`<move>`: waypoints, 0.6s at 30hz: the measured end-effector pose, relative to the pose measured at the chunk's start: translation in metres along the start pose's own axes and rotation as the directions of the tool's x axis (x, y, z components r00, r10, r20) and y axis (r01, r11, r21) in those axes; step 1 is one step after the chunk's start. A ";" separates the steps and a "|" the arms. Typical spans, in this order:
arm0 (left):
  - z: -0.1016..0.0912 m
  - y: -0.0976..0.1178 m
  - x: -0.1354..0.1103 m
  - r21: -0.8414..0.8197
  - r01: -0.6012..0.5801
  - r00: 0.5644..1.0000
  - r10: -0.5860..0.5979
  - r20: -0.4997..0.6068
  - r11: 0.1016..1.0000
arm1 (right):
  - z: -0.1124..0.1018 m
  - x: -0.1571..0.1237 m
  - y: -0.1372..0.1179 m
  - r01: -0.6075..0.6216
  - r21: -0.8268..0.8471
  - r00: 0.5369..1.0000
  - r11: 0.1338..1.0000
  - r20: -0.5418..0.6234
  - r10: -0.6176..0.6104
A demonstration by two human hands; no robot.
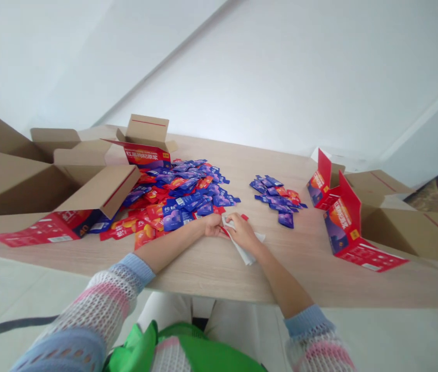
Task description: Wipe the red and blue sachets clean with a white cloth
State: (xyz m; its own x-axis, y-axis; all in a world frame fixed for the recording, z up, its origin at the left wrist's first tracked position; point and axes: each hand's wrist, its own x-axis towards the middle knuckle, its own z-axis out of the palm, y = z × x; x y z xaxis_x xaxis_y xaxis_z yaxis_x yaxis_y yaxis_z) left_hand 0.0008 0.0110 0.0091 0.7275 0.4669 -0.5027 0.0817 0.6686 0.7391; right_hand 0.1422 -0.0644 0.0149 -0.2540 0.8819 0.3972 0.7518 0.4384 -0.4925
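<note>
My left hand point(213, 225) and my right hand point(242, 231) meet at the front of the light wood table point(304, 274), pinching a folded white sheet or packet point(243, 247) with a red edge. A large heap of blue and red sachets point(180, 199) lies just beyond and left of my left hand. A smaller heap of similar sachets point(276, 199) lies beyond my right hand, not touching it. Red printed cartons stand open at the table's left point(44, 230) and right point(345, 222).
Open brown cardboard boxes point(13, 183) crowd the left end of the table, and more point(405, 222) stand at the right end. A white wall rises behind the table. A green bag point(187, 351) lies on my lap below the table's near edge.
</note>
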 end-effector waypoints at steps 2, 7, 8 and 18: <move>0.009 0.003 -0.007 0.048 -0.033 0.997 0.037 -0.072 0.998 | -0.005 0.001 0.008 -0.065 -0.044 0.998 0.997 -0.027 0.063; 0.032 0.027 -0.052 0.333 -0.104 0.962 0.179 -0.206 0.937 | -0.020 0.000 0.037 -0.347 -0.238 0.937 0.907 -0.121 0.326; 0.034 0.037 -0.065 0.458 -0.125 0.933 0.261 -0.247 0.880 | -0.022 -0.001 0.042 -0.381 -0.263 0.924 0.886 -0.123 0.361; -0.012 0.143 -0.119 0.794 0.580 0.083 0.956 -0.281 0.183 | -0.024 -0.001 0.051 -0.418 -0.339 0.908 0.843 -0.114 0.404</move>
State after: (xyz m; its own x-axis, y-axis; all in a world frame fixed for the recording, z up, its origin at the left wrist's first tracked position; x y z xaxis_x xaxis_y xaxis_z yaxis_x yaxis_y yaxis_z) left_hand -0.0818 0.0578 0.1691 -0.0528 0.8407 0.5389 0.9777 -0.0664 0.1995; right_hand 0.1955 -0.0475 0.0084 0.1425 0.9577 0.2501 0.9460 -0.0574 -0.3190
